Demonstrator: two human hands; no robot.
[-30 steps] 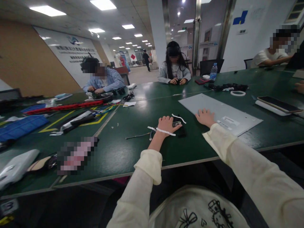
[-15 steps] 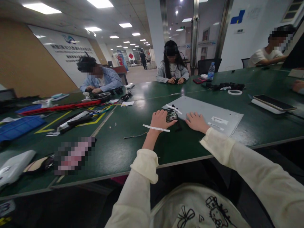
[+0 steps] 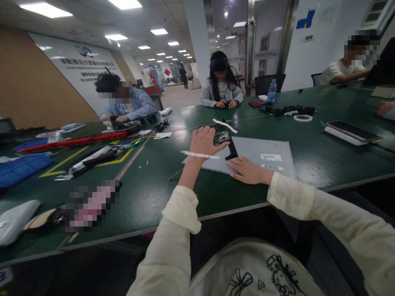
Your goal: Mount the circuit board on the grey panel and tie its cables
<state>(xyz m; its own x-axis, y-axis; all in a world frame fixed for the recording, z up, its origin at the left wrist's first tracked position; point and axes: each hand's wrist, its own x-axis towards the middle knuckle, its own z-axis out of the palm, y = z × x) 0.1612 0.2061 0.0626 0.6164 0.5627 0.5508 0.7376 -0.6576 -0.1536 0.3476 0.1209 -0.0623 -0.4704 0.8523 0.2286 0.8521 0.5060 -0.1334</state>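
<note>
My left hand [image 3: 203, 142] is raised above the green table [image 3: 154, 193] and closed around a small black device with a green circuit board [image 3: 222, 138]. White strips and a black strap hang from the device. My right hand [image 3: 247, 172] lies flat with fingers spread on the near edge of a grey metal panel [image 3: 265, 154], which rests on the table in front of me. A thin grey cable [image 3: 175, 174] lies on the table just left of the panel.
Three other people sit around the table, two at the far side and one at the right. A water bottle [image 3: 272, 91], tape roll [image 3: 303, 118], phone [image 3: 353, 130], red bars [image 3: 70, 142] and blue trays [image 3: 21, 167] lie about.
My left hand lifted the small device off the table and carried it up and away. My right hand dragged the grey panel leftward and toward me.
</note>
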